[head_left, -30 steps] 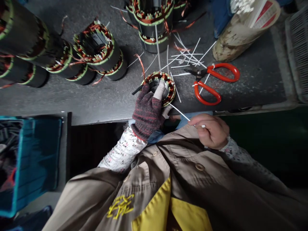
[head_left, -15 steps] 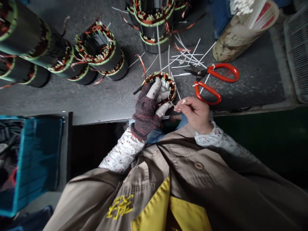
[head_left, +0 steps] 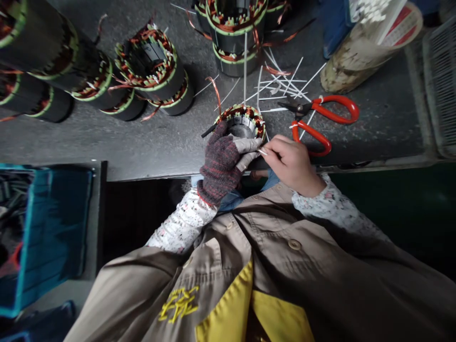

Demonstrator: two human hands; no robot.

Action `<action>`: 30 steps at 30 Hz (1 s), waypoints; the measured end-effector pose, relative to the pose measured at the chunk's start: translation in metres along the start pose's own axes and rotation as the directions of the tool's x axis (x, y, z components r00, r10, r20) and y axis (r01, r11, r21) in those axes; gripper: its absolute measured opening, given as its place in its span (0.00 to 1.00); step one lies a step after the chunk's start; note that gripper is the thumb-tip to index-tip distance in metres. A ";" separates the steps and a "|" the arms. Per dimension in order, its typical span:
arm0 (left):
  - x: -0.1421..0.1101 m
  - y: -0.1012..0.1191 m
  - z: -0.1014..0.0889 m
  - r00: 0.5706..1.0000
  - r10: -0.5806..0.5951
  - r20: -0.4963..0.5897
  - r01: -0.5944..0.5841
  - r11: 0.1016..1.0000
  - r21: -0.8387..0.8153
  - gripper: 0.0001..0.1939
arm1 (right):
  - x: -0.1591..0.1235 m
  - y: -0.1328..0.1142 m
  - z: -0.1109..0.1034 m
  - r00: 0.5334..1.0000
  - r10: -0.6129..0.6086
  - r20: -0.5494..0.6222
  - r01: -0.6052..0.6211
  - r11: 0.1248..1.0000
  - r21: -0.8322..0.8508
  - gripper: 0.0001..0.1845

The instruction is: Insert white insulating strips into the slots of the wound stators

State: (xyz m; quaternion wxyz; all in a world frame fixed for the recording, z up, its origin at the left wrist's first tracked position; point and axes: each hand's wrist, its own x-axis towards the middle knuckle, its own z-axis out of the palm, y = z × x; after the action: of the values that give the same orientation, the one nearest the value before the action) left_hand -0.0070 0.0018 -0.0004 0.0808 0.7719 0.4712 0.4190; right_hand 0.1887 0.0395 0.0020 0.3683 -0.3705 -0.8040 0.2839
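Note:
A small motor stator [head_left: 245, 119] with copper windings stands near the front edge of the dark bench [head_left: 153, 142]. My left hand [head_left: 223, 161], in a dark knitted glove with white fingertips, is wrapped round its near side. My bare right hand [head_left: 290, 161] is closed in a pinch on a thin white strip [head_left: 262, 151] right at the stator's near right rim, touching the gloved fingers. Red-handled scissors [head_left: 320, 121] lie just right of the stator, beside my right hand.
Several more wound stators [head_left: 153, 71] stand at the back left and back centre [head_left: 237, 28]. Loose white strips [head_left: 281, 85] are scattered behind the scissors. A soiled sack [head_left: 366, 42] lies back right, a grey crate [head_left: 441, 80] at the right edge, a blue bin [head_left: 46, 237] lower left.
My right hand came up from my chest with the white strip to the stator's near rim. The gloved left hand shifted its grip slightly on the stator.

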 end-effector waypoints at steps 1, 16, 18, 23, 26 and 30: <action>0.000 0.000 0.000 1.000 -0.002 0.007 0.002 1.000 0.021 0.08 | 0.002 0.001 0.001 1.000 0.006 -0.010 -0.006 1.000 -0.005 0.13; -0.001 0.002 0.000 0.998 -0.025 0.064 0.014 0.988 0.156 0.14 | -0.002 -0.026 -0.035 0.991 -0.090 0.102 0.038 0.901 0.431 0.15; -0.002 0.002 -0.001 1.000 0.010 0.029 -0.013 0.990 0.138 0.14 | -0.007 -0.019 -0.030 0.970 -0.062 0.234 -0.091 0.801 0.591 0.19; 0.003 0.011 -0.003 0.995 -0.089 0.038 0.088 0.996 0.030 0.15 | -0.020 -0.015 -0.029 0.970 0.124 0.210 -0.235 0.699 0.676 0.23; 0.004 0.015 0.000 0.988 -0.136 0.079 0.137 0.991 -0.007 0.21 | -0.009 -0.018 -0.030 0.987 0.139 0.081 -0.156 0.701 0.696 0.22; -0.003 0.015 0.005 0.992 -0.093 0.088 0.090 0.995 0.042 0.25 | 0.024 -0.019 0.002 0.983 0.150 -0.105 -0.061 0.807 0.587 0.21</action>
State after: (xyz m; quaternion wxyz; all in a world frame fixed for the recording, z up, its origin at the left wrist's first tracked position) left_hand 0.0059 -0.0071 0.0026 0.1064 0.7690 0.5099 0.3706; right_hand 0.1689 0.0475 0.0234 0.5053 -0.3041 -0.6278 0.5080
